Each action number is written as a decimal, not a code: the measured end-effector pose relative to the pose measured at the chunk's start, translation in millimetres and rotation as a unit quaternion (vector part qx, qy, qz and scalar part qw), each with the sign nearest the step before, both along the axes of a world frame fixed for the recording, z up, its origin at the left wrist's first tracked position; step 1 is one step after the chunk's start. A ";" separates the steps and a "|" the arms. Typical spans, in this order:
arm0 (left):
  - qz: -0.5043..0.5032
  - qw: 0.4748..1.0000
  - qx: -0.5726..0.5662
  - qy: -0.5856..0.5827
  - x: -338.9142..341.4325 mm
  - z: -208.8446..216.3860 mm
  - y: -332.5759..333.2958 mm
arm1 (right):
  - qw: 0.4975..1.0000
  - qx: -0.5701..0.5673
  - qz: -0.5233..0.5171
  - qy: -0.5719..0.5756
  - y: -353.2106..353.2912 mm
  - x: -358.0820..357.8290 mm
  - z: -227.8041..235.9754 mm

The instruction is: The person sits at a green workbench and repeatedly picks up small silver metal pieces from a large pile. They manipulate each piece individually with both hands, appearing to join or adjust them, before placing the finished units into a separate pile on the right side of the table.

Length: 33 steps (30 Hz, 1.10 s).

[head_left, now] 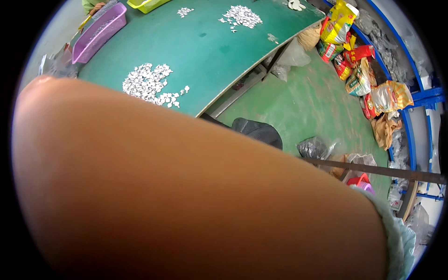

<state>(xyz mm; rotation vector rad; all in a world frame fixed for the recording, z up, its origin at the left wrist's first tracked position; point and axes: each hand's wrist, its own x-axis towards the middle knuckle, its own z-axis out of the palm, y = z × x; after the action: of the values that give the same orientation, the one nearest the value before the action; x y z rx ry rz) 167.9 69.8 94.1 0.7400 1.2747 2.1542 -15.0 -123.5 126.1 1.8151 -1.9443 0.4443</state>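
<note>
One bare arm (pixel 200 177) of mine lies across much of the view, a pale sleeve (pixel 395 238) at its right end; I cannot make out which arm it is. Neither hand shows, so how wide my grip is spread, or whether it has hold of anything, I can't say. Just past the arm's upper edge, the near pile (pixel 147 83) of small silvery pieces lies on the green bench (pixel 205 56). It is heaped loosely, perhaps to keep the pieces together and within reach, with a few strays to its right. Two more heaps sit farther off, a large one (pixel 241 16) and a small one (pixel 184 11), well apart, which probably stops them mixing. At the left stands a purple tray (pixel 104 40), its raised walls suited to loose contents; a co-worker's hand (pixel 97 8) is by its far end. Near it is a yellow tray (pixel 147 5). A white glove (pixel 296 5) lies at the far edge, likely out of the way. Beyond the bench, bags (pixel 338 25) line the blue rack (pixel 428 96), presumably to keep the floor (pixel 298 102) walkable.
</note>
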 end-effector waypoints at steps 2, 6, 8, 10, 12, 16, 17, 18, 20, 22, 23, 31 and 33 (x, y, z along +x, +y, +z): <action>0.005 1.000 -0.004 0.017 0.9 2.0 -1.3 | 1.000 0.002 -0.012 0.000 1.7 -9.3 2.5; 0.015 0.998 -0.015 0.058 1.6 4.8 -5.5 | 0.999 -0.003 -0.033 0.003 3.2 -28.3 7.3; 0.025 0.996 -0.017 0.082 1.1 6.9 -8.3 | 0.999 -0.002 -0.040 0.002 1.6 -37.2 8.2; 0.032 0.993 -0.024 0.114 1.8 9.6 -14.4 | 0.999 -0.007 -0.054 0.004 0.5 -53.5 14.2; 0.043 0.987 -0.029 0.154 4.9 16.0 -22.6 | 0.998 -0.006 -0.063 0.012 -4.6 -61.9 16.2; 0.049 0.958 -0.020 0.281 13.3 35.5 -36.9 | 0.994 0.000 -0.105 0.032 -1.4 -85.2 29.7; 0.038 0.953 -0.023 0.301 10.6 42.2 -37.4 | 0.992 0.001 -0.123 0.034 5.3 -96.7 35.5; 0.004 0.954 -0.019 0.298 1.5 44.9 -35.0 | 0.988 0.012 -0.153 0.033 23.4 -108.9 29.1; -0.057 0.960 -0.047 0.272 -19.1 58.2 -39.2 | 0.981 0.048 -0.185 0.045 54.9 -109.6 36.4; 0.056 0.976 -0.040 0.206 -20.1 42.2 -48.0 | 0.979 0.105 -0.169 0.045 59.6 -93.6 21.5; 0.035 0.983 -0.073 0.163 -26.9 43.8 -54.2 | 0.969 0.150 -0.189 0.049 88.4 -90.8 19.3; 0.150 0.975 -0.060 -0.153 -62.9 -22.7 -64.0 | 0.914 0.133 -0.242 -0.297 299.0 -46.5 -39.0; 0.153 0.961 -0.037 -0.227 -72.9 -36.6 -60.5 | 0.909 0.080 -0.290 -0.290 318.6 -35.0 -50.0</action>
<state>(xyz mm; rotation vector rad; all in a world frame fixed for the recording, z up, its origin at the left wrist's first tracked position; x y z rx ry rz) 95.0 9.4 57.5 0.0021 1.2665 2.3172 -50.0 195.1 76.1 1.1508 -2.8634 0.6820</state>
